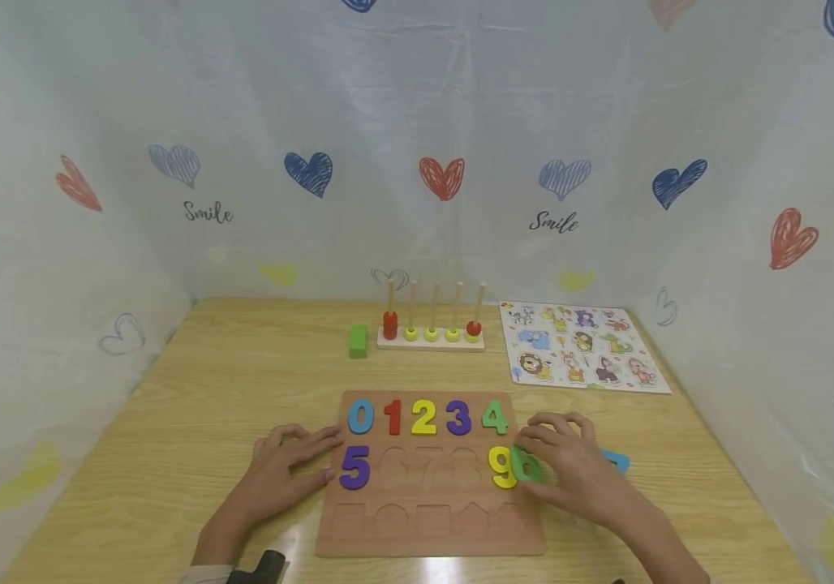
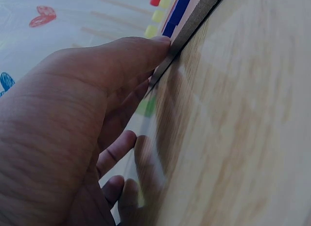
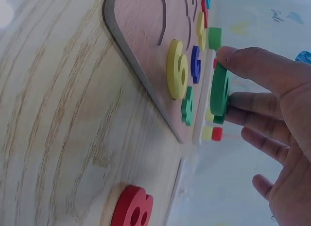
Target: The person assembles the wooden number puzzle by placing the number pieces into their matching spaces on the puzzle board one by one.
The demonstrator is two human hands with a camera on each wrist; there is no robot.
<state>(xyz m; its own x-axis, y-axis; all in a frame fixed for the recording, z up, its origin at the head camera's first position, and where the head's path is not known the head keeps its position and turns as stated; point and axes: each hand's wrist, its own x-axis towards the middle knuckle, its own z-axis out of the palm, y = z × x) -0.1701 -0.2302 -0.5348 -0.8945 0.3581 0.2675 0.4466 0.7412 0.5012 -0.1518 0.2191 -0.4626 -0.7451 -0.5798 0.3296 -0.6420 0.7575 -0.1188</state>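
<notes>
A wooden number board (image 1: 427, 519) lies on the table with the 0 to 4 in its top row, a purple 5 (image 1: 354, 468) at the left of the middle row and a yellow 9 (image 1: 500, 468) at its right. My right hand (image 1: 570, 466) pinches a green number 6 (image 3: 220, 92) between thumb and fingers, raised over the board's right side beside the 9. At the board's left edge rests my left hand (image 1: 281, 470), fingers fairly straight. The left wrist view has its thumb (image 2: 141, 51) right at that edge.
A red 8 (image 3: 131, 209) and a blue piece (image 1: 616, 461), partly hidden by the right hand, lie right of the board. Behind stand a green block (image 1: 358, 342) and a peg counter with beads (image 1: 432, 344). An animal puzzle board (image 1: 581, 345) lies at the back right.
</notes>
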